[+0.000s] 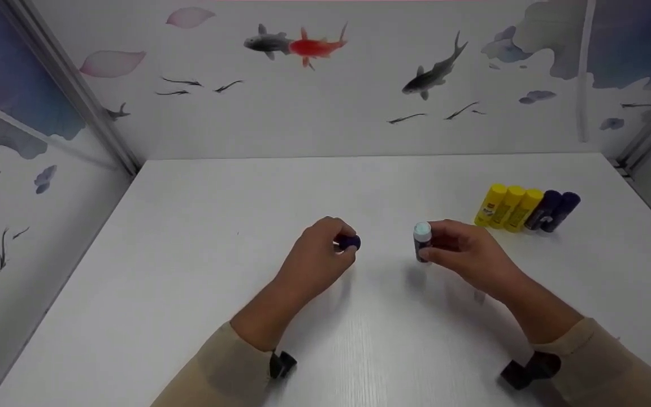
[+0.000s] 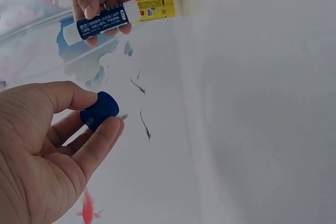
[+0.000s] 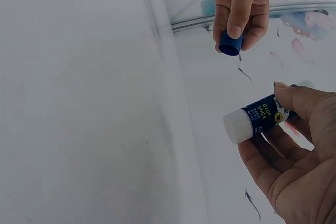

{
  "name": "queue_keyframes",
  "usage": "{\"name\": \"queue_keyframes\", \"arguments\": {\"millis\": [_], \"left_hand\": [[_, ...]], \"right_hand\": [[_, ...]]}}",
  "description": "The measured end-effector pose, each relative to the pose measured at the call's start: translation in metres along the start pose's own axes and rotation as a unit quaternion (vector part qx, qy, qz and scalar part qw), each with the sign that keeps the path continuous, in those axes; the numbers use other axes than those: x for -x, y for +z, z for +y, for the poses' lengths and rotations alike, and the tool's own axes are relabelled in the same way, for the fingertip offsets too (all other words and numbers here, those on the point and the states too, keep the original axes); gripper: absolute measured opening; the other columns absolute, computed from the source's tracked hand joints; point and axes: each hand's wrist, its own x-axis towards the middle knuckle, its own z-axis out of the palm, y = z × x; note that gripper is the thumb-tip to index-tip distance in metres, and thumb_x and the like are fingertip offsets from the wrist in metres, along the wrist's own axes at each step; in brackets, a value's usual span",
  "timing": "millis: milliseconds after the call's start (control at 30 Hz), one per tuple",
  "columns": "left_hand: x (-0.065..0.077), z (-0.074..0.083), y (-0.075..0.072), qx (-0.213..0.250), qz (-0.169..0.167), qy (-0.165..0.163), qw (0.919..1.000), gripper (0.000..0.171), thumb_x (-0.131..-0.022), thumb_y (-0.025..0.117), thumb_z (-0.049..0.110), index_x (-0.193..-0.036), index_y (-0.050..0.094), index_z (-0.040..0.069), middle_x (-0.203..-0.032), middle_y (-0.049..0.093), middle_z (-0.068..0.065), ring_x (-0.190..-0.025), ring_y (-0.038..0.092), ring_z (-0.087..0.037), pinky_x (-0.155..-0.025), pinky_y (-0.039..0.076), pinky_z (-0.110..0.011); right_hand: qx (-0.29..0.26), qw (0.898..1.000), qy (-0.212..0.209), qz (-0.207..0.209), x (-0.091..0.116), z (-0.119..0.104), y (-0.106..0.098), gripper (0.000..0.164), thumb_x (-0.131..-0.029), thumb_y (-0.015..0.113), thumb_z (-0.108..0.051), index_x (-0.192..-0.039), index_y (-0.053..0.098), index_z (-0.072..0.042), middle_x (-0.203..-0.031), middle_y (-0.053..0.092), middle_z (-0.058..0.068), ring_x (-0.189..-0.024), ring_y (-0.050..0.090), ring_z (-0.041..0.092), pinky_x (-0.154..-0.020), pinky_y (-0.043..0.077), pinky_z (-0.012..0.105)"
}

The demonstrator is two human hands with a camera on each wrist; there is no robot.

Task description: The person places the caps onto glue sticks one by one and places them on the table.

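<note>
Between thumb and fingers, my left hand (image 1: 321,251) pinches a dark blue glue stick cap (image 2: 101,110). The cap's hollow end shows in the right wrist view. My right hand (image 1: 469,254) grips an uncapped glue stick (image 3: 261,116) by its dark blue labelled barrel, and its white end is bare. In the head view the glue stick stands nearly upright above the white table, with its pale end up. The two hands are apart, cap on the left and stick on the right.
Behind the right hand, a row of glue sticks stands on the white table (image 1: 190,226): three yellow ones (image 1: 509,208) and two dark blue ones (image 1: 561,212). A white panel (image 1: 331,113) with painted fish rises along the table's back edge, and another panel (image 1: 37,215) borders the left.
</note>
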Motion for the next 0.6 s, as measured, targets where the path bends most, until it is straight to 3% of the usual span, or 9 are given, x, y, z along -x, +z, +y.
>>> {"name": "queue_keyframes", "arguments": {"millis": [333,600], "left_hand": [[0.005,0.009,-0.001,0.009,0.010,0.024,0.9996,0.019,-0.099,0.067,0.011,-0.118,0.067,0.008,-0.118,0.067,-0.003,-0.108,0.068,-0.016,-0.092,0.060,-0.027],[0.007,0.013,0.000,0.007,0.015,0.030,0.9994,0.022,-0.099,0.069,0.010,-0.120,0.067,0.008,-0.121,0.067,-0.003,-0.109,0.068,-0.017,-0.093,0.061,-0.031]], "right_hand": [[0.049,0.999,-0.004,0.006,0.007,-0.006,-0.011,0.037,-0.097,0.075,-0.021,-0.134,0.069,-0.020,-0.121,0.068,0.006,-0.110,0.070,0.018,-0.090,0.060,0.022],[0.081,0.996,0.033,0.030,0.007,-0.010,-0.015,0.035,-0.099,0.073,-0.028,-0.132,0.066,-0.018,-0.122,0.071,0.005,-0.107,0.070,0.019,-0.088,0.059,0.020]]}}
